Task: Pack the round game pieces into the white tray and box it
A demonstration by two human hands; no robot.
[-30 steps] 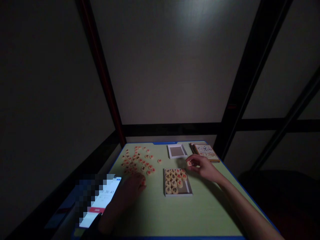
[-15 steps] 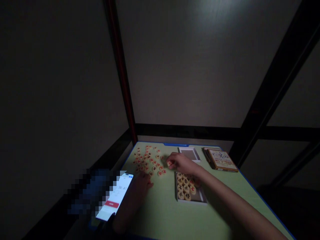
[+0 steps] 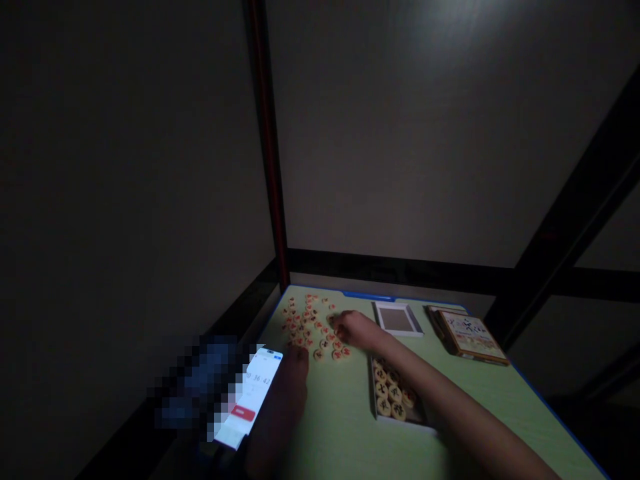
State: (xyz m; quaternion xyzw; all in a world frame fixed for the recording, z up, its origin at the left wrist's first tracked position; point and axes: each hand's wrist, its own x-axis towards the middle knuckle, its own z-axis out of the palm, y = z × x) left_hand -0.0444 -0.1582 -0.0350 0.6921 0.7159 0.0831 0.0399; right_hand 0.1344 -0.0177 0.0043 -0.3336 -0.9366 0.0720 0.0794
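My right hand (image 3: 353,329) reaches left across the green table (image 3: 340,427). Its fingers curl down onto the right edge of a spread of several loose round game pieces (image 3: 310,323) with red and black marks. What the fingertips pinch is too dark to make out. My right forearm passes over a shallow tray (image 3: 397,400) that holds several of the same pieces in rows. My left hand (image 3: 294,373) rests on the table just below the loose pieces, beside a lit phone (image 3: 253,393). Its fingers are lost in shadow.
An empty white-rimmed tray (image 3: 397,319) lies at the far edge of the table. A printed box lid (image 3: 470,335) lies at the far right. A red-black post (image 3: 270,167) and dark beams stand behind the table. The room is very dim.
My right hand has moved left from beside the filled tray to the spread of loose pieces. The view has swung left. My left hand stays by the phone.
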